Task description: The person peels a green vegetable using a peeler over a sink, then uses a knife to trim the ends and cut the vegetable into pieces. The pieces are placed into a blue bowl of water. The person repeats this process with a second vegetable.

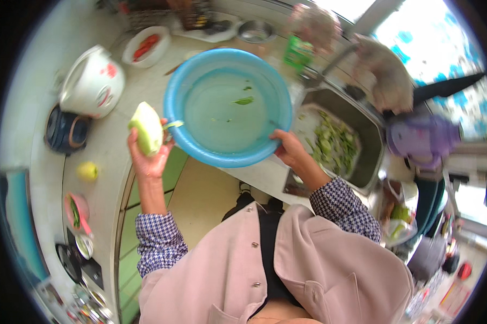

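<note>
A blue plastic basin (227,160) holds water with a green leaf (243,100) and small bits floating in it. My left hand (150,152) has a peeled pale green vegetable (146,128) in its palm, left of the basin; a thin strip of peel or leaf lies by the fingers, over the basin's rim. My right hand (289,148) grips the basin's near right rim, thumb on top. To the right, a metal sink (371,162) contains green peelings and scraps (334,141).
A white rice cooker (92,86), a dark blue container (66,129), a yellowish fruit or vegetable (87,171) and a pink container (78,208) line the left counter. Behind stand a white bowl of red pieces (146,46) and a metal bowl (256,32). A faucet (332,62) reaches over the sink.
</note>
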### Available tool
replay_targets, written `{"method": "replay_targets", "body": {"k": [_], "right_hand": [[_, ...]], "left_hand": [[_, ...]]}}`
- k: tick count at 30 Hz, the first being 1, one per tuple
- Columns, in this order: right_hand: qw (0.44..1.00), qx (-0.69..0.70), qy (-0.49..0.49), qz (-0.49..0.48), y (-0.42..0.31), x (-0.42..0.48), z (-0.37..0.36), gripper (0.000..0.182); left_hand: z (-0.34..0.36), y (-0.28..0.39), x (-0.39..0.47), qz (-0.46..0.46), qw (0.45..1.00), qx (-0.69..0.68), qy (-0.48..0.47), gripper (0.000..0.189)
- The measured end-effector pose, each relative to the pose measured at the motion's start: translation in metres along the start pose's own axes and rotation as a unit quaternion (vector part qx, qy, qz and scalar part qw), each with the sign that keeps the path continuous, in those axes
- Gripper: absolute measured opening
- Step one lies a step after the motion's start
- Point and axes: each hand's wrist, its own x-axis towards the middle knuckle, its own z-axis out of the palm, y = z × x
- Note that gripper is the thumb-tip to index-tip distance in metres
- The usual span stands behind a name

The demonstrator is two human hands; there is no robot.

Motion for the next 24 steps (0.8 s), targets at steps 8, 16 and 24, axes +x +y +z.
{"method": "replay_targets", "body": {"k": [8,16,24], "right_hand": [[0.993,0.119,-0.003,0.000,-0.005,-0.073,-0.059,0.037],[0.975,0.218,0.003,0.040,0.012,-0.097,-0.110,0.033],[0.946,0.308,-0.058,0.077,0.011,-0.112,-0.121,0.025]], "left_hand": [[0.093,-0.051,-0.003,-0.035,0.993,0.096,-0.055,0.066],[0.147,-0.091,-0.004,-0.066,0.988,0.130,-0.056,0.062],[0.219,-0.118,-0.019,-0.023,0.980,0.193,-0.038,0.061]]}}
